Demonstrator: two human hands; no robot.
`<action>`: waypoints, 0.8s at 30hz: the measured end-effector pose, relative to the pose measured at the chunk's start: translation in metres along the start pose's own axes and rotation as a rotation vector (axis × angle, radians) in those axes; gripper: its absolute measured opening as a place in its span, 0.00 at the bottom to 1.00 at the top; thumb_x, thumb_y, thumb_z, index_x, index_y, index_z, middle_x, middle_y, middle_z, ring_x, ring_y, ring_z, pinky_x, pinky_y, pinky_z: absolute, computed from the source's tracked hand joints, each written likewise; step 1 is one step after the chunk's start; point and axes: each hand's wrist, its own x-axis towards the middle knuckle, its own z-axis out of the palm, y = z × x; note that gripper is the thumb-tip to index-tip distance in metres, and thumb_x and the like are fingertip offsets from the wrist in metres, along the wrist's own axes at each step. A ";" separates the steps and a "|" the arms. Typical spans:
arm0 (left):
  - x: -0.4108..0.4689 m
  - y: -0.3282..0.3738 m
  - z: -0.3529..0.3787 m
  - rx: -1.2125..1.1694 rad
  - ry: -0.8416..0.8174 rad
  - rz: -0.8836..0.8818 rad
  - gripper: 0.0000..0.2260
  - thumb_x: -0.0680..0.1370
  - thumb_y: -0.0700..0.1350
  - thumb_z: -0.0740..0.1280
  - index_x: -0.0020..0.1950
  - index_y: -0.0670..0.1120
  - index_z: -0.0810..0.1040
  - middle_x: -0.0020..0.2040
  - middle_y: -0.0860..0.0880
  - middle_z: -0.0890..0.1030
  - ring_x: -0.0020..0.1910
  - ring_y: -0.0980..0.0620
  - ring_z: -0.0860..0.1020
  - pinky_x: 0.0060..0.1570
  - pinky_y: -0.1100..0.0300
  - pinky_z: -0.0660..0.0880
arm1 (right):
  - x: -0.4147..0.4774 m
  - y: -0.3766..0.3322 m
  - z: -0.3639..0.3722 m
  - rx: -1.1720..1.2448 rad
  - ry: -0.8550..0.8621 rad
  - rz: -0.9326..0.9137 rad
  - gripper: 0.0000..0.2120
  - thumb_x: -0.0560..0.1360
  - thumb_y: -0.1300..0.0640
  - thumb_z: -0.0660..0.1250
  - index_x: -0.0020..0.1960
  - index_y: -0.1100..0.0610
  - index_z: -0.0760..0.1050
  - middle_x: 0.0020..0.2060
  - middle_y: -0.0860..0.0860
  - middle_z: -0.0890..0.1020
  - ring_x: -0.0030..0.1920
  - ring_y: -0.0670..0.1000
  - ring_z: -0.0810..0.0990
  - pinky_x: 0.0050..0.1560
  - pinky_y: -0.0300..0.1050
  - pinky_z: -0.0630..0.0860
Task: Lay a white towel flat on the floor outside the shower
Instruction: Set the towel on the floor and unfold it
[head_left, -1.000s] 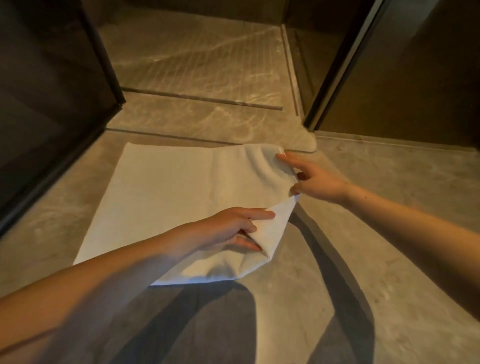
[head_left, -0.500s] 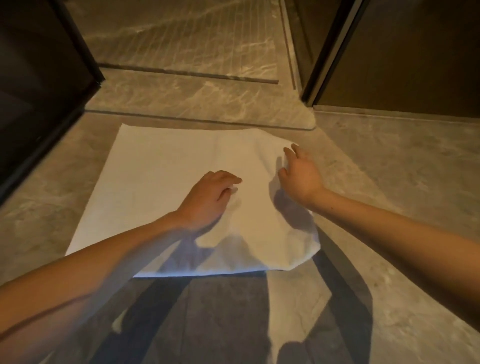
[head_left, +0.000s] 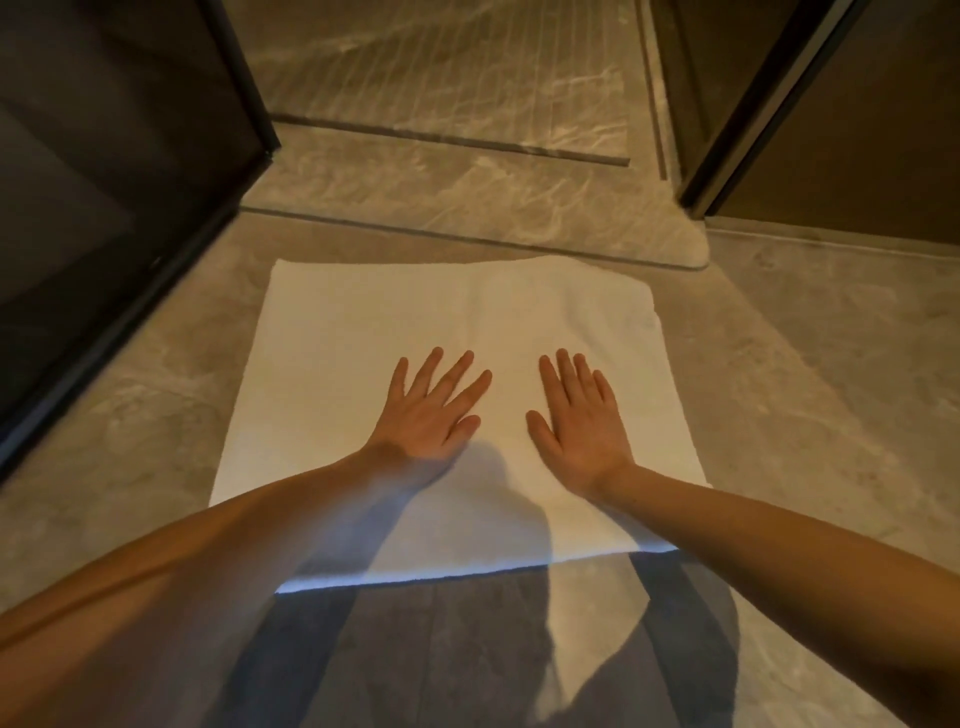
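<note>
Left hand and right hand (fingers straight) flat on white towel

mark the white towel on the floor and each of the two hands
flat white cloth towel (head_left: 363, 317): head view, bare far-left part of the cloth
left hand (head_left: 423, 418): head view, back of the hand
right hand (head_left: 584, 423): head view, back of the hand

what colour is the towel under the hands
Plain white towel, no pattern; seen in the head view.
</note>
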 end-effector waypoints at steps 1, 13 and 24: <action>-0.011 0.005 0.002 -0.016 -0.007 -0.033 0.28 0.78 0.61 0.37 0.79 0.59 0.43 0.81 0.53 0.44 0.78 0.45 0.39 0.73 0.40 0.36 | 0.006 0.003 -0.003 -0.009 -0.016 -0.062 0.33 0.80 0.39 0.43 0.80 0.53 0.42 0.80 0.54 0.45 0.79 0.55 0.41 0.77 0.50 0.39; -0.089 -0.001 -0.033 0.007 -0.031 -0.003 0.29 0.79 0.62 0.45 0.79 0.54 0.56 0.80 0.44 0.56 0.77 0.38 0.57 0.71 0.40 0.57 | 0.060 -0.032 -0.040 -0.388 -0.059 -0.523 0.34 0.80 0.42 0.49 0.80 0.54 0.44 0.80 0.56 0.49 0.79 0.57 0.47 0.76 0.55 0.45; -0.110 -0.119 -0.006 -0.013 0.002 0.133 0.24 0.83 0.59 0.47 0.79 0.60 0.48 0.81 0.56 0.46 0.79 0.48 0.42 0.75 0.51 0.40 | 0.001 -0.105 0.018 -0.069 -0.053 -0.093 0.35 0.78 0.35 0.37 0.80 0.51 0.36 0.79 0.59 0.40 0.78 0.60 0.37 0.76 0.57 0.38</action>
